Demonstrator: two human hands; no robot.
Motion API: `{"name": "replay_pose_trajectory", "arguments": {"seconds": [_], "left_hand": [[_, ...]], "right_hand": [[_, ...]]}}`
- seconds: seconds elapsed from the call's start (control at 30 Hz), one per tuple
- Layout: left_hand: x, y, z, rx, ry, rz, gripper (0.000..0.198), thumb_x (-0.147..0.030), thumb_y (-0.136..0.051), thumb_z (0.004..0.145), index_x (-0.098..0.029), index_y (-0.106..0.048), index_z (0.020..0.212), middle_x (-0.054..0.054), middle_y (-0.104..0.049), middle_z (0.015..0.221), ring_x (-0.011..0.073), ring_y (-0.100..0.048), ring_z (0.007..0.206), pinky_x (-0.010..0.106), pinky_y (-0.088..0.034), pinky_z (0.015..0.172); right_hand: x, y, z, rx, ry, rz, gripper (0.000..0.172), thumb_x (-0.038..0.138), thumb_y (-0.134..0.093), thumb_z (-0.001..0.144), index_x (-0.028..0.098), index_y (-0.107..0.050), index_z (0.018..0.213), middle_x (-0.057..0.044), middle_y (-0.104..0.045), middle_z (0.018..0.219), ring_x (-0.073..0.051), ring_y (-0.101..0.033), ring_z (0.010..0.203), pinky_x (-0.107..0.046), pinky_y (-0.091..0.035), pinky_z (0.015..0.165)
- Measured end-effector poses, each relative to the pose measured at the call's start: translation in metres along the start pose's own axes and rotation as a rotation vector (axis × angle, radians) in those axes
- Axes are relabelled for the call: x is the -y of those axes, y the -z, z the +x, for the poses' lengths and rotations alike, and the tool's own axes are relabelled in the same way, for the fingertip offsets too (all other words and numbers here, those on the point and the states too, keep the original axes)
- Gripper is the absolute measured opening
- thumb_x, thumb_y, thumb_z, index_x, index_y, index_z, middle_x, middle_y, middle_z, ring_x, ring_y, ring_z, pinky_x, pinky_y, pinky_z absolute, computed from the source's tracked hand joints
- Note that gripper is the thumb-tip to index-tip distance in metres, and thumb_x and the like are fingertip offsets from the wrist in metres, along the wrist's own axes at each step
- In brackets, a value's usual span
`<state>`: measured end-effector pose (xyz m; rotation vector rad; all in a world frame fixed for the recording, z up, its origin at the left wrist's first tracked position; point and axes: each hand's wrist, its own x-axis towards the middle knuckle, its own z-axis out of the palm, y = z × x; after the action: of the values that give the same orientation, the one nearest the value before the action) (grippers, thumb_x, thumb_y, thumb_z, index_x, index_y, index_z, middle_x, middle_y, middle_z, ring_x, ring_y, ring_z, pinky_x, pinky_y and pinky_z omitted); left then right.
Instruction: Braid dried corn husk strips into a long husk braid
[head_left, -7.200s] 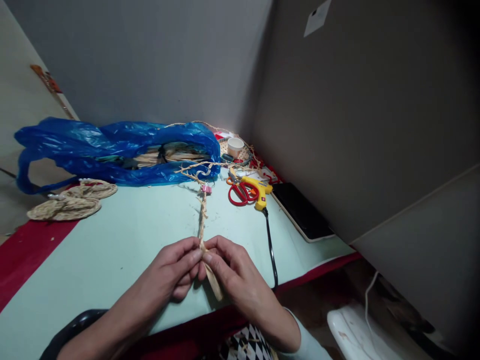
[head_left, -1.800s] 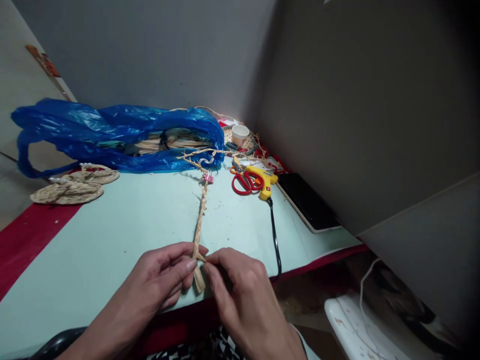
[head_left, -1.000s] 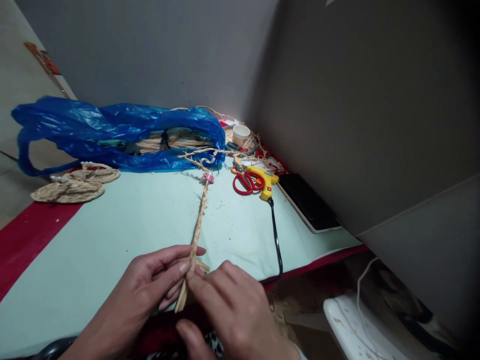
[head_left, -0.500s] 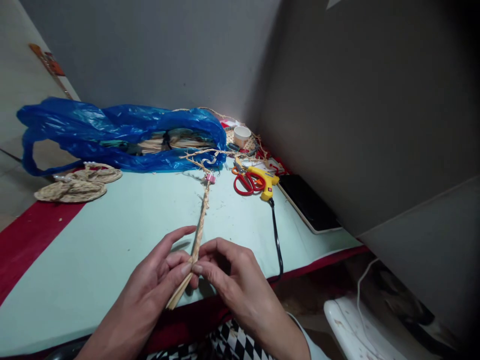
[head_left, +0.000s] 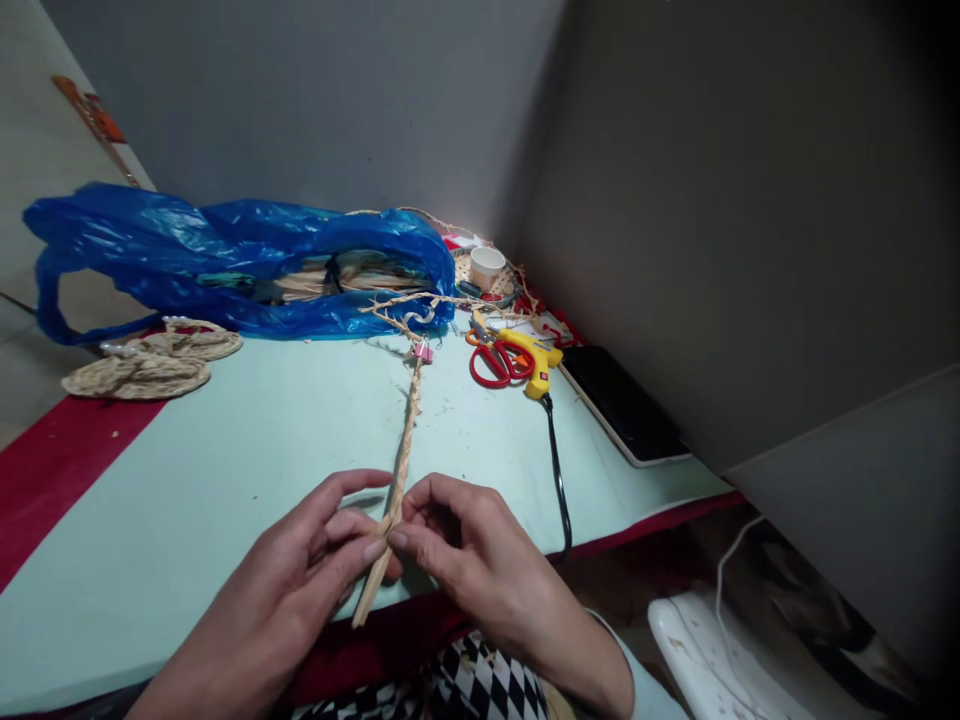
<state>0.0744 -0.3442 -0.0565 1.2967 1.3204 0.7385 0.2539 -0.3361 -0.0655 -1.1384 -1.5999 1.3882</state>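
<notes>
A straw braid (head_left: 408, 440) runs from a pink binder clip (head_left: 423, 352) down toward the table's front edge. My left hand (head_left: 307, 560) pinches the braid's near end between thumb and fingers, its index finger stretched out beside the strip. From the other side, my right hand (head_left: 465, 540) pinches the same spot, thumb and index finger closed on the straw. Below both thumbs the loose strands stick out toward me in a narrow bundle. The fingertips hide the exact crossing of the strands.
A blue plastic bag (head_left: 247, 225) holding straw lies at the back. Two woven slippers (head_left: 135, 372) sit at left. Red-handled scissors (head_left: 491, 365), a yellow glue gun (head_left: 536, 360) with a black cord, and a black-screened tablet (head_left: 626, 405) are at right. Behind them stands a white cup (head_left: 487, 265).
Both hands stay at the braid's near end with small finger movements. The loose strands have swung slightly right and come closer together. The view has shifted a little.
</notes>
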Motion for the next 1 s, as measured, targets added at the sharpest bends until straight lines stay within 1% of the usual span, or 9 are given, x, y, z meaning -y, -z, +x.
{"name": "replay_pose_trajectory", "arguments": {"seconds": [0.07,0.17,0.3,0.47,0.57,0.7,0.83,0.93,1.0], "left_hand": [[0.0,0.005,0.0,-0.033,-0.07,0.191,0.028,-0.052,-0.058,0.089,-0.03,-0.063,0.105,-0.006,-0.072,0.076,0.0169,-0.068,0.076,0.023,-0.046,0.069],[0.004,0.007,-0.003,-0.215,-0.326,0.49,0.022,-0.048,-0.059,0.091,-0.029,-0.066,0.084,-0.007,-0.072,0.073,0.0136,-0.065,0.065,0.023,-0.043,0.062],[0.019,-0.002,-0.01,-0.402,-0.759,0.741,0.01,-0.023,-0.057,0.095,-0.026,-0.066,0.094,-0.005,-0.073,0.076,0.0148,-0.063,0.066,0.026,-0.044,0.068],[0.042,-0.012,-0.015,-0.423,-1.006,1.025,0.019,-0.014,-0.051,0.098,-0.018,-0.069,0.103,0.005,-0.077,0.081,0.022,-0.064,0.074,0.035,-0.049,0.078],[0.045,-0.013,-0.014,-0.42,-1.092,1.1,0.026,-0.011,-0.045,0.1,-0.011,-0.066,0.115,0.01,-0.079,0.09,0.0245,-0.063,0.075,0.037,-0.048,0.071],[0.043,-0.014,-0.014,-0.389,-1.073,1.039,0.029,-0.011,-0.042,0.101,-0.01,-0.066,0.117,0.008,-0.077,0.084,0.0221,-0.059,0.07,0.034,-0.043,0.063],[0.035,-0.012,-0.011,-0.347,-0.935,0.713,0.024,-0.02,-0.051,0.1,-0.024,-0.072,0.11,0.001,-0.074,0.088,0.0186,-0.059,0.075,0.031,-0.045,0.073],[0.018,-0.009,-0.003,-0.294,-0.609,0.371,0.013,-0.03,-0.062,0.092,-0.029,-0.075,0.091,0.001,-0.072,0.099,0.0212,-0.064,0.093,0.029,-0.048,0.082],[0.006,-0.008,0.004,-0.118,-0.29,0.113,0.014,-0.041,-0.066,0.089,-0.028,-0.072,0.093,0.001,-0.071,0.095,0.0213,-0.067,0.087,0.028,-0.052,0.074]], "right_hand": [[0.003,-0.001,-0.002,-0.036,-0.007,-0.07,0.013,0.028,-0.059,0.094,0.02,-0.056,0.084,0.004,-0.057,0.069,-0.011,-0.05,0.064,-0.023,-0.036,0.058],[0.003,-0.006,-0.007,-0.095,0.03,-0.221,0.013,0.028,-0.055,0.096,0.02,-0.053,0.086,0.002,-0.056,0.074,-0.012,-0.047,0.066,-0.025,-0.034,0.06],[-0.001,-0.013,-0.01,-0.153,0.049,-0.246,0.013,0.028,-0.052,0.097,0.02,-0.053,0.088,0.0,-0.061,0.078,-0.014,-0.051,0.07,-0.026,-0.037,0.063],[0.0,-0.012,-0.009,-0.178,0.038,0.047,0.01,0.023,-0.058,0.093,0.018,-0.06,0.085,-0.001,-0.066,0.076,-0.013,-0.059,0.07,-0.024,-0.043,0.065],[0.003,-0.008,-0.008,-0.137,0.013,0.148,0.011,0.024,-0.059,0.092,0.017,-0.063,0.085,-0.003,-0.068,0.079,-0.014,-0.061,0.075,-0.025,-0.045,0.069],[0.006,-0.002,-0.006,-0.085,-0.039,0.255,0.012,0.026,-0.062,0.09,0.016,-0.062,0.085,-0.003,-0.066,0.077,-0.015,-0.06,0.074,-0.027,-0.046,0.07],[0.01,0.002,-0.003,-0.035,-0.111,0.319,0.018,0.03,-0.069,0.086,0.015,-0.06,0.085,-0.001,-0.064,0.072,-0.012,-0.056,0.068,-0.025,-0.044,0.067],[0.011,0.004,-0.002,-0.011,-0.127,0.337,0.026,0.037,-0.074,0.084,0.015,-0.06,0.084,0.001,-0.061,0.071,-0.011,-0.053,0.067,-0.024,-0.042,0.066],[0.011,0.006,-0.001,0.009,-0.109,0.35,0.03,0.042,-0.075,0.084,0.016,-0.06,0.086,0.001,-0.061,0.071,-0.012,-0.054,0.068,-0.024,-0.042,0.068]]}}
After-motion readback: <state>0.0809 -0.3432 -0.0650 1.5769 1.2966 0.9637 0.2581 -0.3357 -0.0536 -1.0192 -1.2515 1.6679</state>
